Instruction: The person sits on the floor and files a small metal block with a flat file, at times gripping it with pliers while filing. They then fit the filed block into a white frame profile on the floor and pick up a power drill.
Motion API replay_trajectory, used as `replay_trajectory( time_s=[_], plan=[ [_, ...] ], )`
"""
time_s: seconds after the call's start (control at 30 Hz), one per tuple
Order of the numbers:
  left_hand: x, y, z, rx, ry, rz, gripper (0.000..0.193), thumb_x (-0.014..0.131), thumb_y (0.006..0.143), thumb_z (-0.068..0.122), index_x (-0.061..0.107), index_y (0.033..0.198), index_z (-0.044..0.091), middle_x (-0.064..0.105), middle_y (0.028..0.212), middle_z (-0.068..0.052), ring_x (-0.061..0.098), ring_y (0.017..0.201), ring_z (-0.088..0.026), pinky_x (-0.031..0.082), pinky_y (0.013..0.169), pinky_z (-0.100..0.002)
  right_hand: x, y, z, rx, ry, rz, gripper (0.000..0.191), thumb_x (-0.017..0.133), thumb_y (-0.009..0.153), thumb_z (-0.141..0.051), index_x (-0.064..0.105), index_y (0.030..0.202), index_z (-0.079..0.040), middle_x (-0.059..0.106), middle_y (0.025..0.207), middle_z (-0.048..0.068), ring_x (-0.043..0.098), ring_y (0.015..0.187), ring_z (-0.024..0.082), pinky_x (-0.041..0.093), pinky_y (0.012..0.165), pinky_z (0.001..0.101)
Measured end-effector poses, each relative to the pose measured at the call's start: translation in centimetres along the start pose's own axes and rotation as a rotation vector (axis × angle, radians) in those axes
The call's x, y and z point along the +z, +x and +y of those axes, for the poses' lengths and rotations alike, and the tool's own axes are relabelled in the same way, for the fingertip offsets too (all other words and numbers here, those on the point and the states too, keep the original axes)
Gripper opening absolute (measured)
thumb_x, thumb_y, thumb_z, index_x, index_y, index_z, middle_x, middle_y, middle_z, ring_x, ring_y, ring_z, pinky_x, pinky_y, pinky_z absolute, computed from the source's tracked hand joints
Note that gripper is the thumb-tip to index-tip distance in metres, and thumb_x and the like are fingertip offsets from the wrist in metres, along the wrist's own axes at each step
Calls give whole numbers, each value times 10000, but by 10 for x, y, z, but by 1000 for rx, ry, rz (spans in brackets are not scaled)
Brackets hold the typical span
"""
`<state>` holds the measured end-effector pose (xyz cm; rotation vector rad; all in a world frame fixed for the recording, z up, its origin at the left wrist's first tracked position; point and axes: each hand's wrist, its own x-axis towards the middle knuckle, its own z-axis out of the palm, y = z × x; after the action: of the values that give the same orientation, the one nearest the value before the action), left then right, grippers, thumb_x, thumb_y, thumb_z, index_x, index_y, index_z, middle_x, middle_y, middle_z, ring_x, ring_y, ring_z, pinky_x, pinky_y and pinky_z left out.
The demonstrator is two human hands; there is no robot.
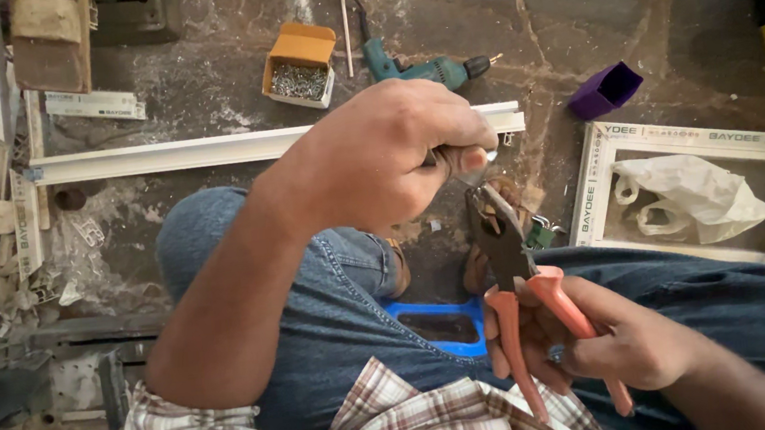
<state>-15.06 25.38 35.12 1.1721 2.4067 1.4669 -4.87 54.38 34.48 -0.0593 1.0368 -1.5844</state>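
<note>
Pliers (518,268) gripped in right hand (615,342), long axis slanting up toward left hand (386,155), fist pinching a small piece just above the nose.

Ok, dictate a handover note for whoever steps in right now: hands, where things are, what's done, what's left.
Left hand: closed around a small metal part, held above the knees.
Right hand: holds orange-handled pliers, their nose at that part.
Around: white profile on the floor ahead, box of screws and drill beyond it, white frame with a plastic bag to the right, blue stool underneath.
Done: part and pliers brought together.
Left: cannot tell whether the pliers have gripped yet; drill and screws untouched.
</note>
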Motion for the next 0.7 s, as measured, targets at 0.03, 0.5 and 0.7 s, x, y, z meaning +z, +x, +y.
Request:
replay_trajectory(
  time_s=[0.03, 0.5, 0.7],
  plan=[
    [0, 0, -1, -2, 4, -17, 90, 696, 921, 42, 707, 1009, 23, 714, 939, -138, 676, 961, -350, 522, 827, -447, 0, 0, 0, 45, -42, 34, 796, 447, 616, 44, 450, 1413, 50, 699, 1082, 219, 690, 729, 221, 539, 627, 310],
    [-5, 5, 6, -403, -110, -213, 139, 598, 859, 42, 717, 926, 70, 701, 811, -124, 714, 711, -314, 558, 638, -421, -6, 12, 24, 183, 36, 119, 540, 475, 702, 56, 512, 1240, 45, 638, 990, 174, 650, 826, 241, 549, 750, 346],
    [3, 3, -2, -194, -27, -187, 78, 630, 828, 27, 705, 848, 27, 689, 772, -166, 683, 782, -350, 507, 711, -463, 2, 14, 31, 189, 57, 112, 566, 458, 598, 58, 534, 1159, 70, 623, 947, 165, 663, 854, 265, 527, 727, 346]
  ],
)
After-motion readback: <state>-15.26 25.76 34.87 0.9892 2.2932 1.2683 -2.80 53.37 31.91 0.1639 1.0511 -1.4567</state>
